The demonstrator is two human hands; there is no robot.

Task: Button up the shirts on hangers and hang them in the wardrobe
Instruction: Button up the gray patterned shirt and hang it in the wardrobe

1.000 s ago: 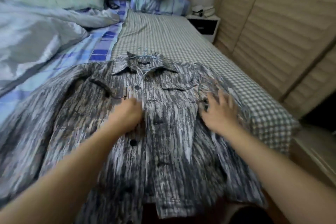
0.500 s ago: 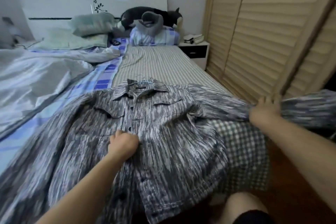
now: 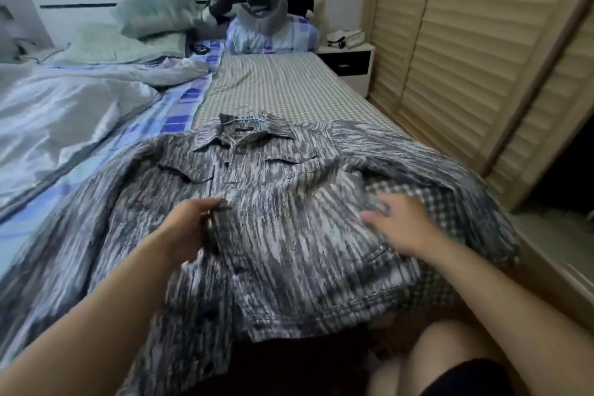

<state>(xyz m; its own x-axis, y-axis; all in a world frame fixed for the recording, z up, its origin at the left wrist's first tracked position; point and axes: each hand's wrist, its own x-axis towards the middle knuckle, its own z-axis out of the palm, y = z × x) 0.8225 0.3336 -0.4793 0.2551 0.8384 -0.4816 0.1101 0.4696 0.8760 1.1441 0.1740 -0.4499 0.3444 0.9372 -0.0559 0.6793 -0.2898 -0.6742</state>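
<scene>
Stretching away from me, the bed (image 3: 289,87) carries the shirt (image 3: 289,235) spread flat and face up near its foot, so its front edges meet for buttoning. Beside it stands the wardrobe (image 3: 482,58). My left hand (image 3: 189,228) pinches the front edge mid-chest, lifting it a little; my right hand (image 3: 405,225) lies loose-fingered, gripping nothing, pressing the cloth flat.

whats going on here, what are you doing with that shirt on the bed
A person has a grey streaked shirt spread front-up on the bed. The left hand pinches the front button edge near the chest, while the right hand rests flat on the shirt's side by the sleeve. The slatted wardrobe stands to the right.
</scene>
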